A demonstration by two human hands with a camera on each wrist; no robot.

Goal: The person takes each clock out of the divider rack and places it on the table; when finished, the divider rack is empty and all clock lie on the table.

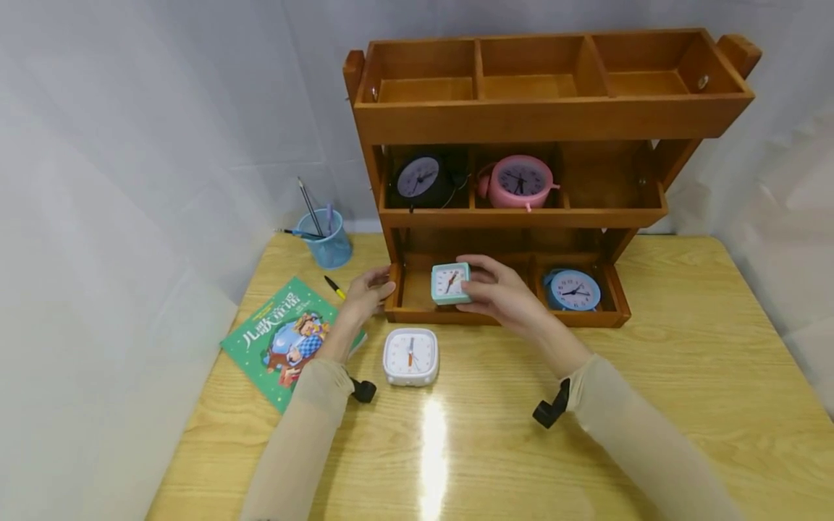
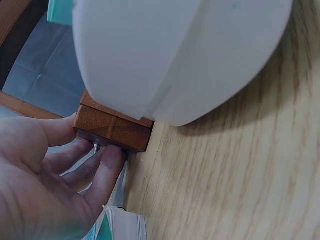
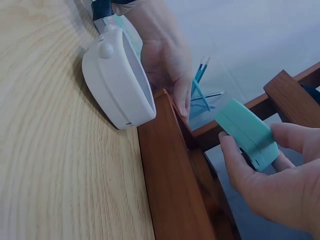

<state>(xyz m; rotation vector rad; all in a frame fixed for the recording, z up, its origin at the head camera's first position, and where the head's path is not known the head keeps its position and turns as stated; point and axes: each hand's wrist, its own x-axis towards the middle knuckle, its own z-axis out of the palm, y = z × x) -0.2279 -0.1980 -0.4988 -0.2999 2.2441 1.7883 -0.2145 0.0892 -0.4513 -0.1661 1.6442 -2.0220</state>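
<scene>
My right hand pinches a small mint-green square alarm clock, held over the bottom tier of a brown wooden shelf. In the right wrist view the green clock sits between thumb and fingers, its side and back showing. At the bottom tier's left end my left hand grips the corner. The left wrist view has the thumb at the wooden edge and curved fingers against the outer side. A white alarm clock stands on the table before the shelf, close to the left hand.
On the middle tier sit a black clock and a pink clock. A blue clock occupies the bottom tier's right compartment. Left of the shelf are a blue pen cup, a yellow-and-black pen and a green book.
</scene>
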